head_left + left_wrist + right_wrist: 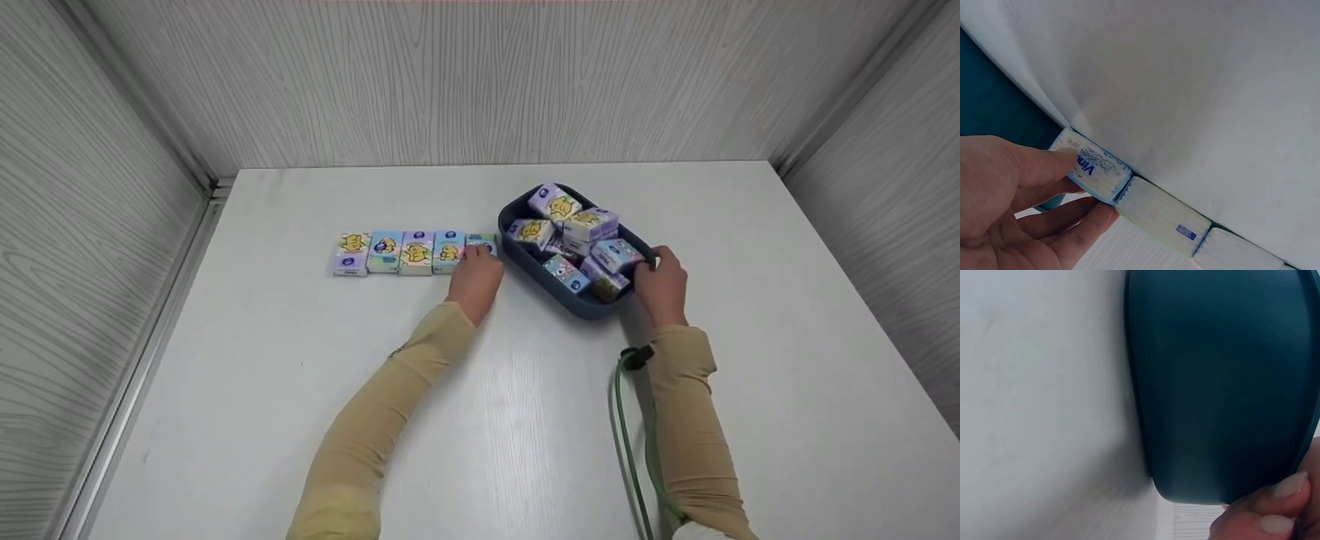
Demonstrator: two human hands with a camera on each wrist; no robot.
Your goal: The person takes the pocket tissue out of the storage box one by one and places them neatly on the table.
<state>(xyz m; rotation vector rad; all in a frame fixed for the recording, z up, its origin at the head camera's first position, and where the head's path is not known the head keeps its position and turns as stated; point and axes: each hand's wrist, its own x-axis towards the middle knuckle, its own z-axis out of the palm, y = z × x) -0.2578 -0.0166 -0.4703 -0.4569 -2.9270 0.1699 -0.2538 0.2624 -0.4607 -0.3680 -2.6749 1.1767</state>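
A row of small, printed tissue packets (416, 253) in lilac and light blue lies side by side on the table. My left hand (478, 281) is at the row's right end and pinches the last packet (1098, 166), its thumb against the printed end. That packet touches its neighbour (1163, 212). Just to the right stands a dark blue basket (551, 289), set at a slant and filled with a loose heap of similar packets (589, 223). My right hand (661, 286) grips the basket's rim at its near right corner; in the right wrist view the fingertips (1289, 486) show at the rim.
The white table (300, 420) ends at a grey wood-grain panel (450, 82) behind, with side panels left and right. A green cable (630, 450) runs from a black clip at the right sleeve towards the near edge.
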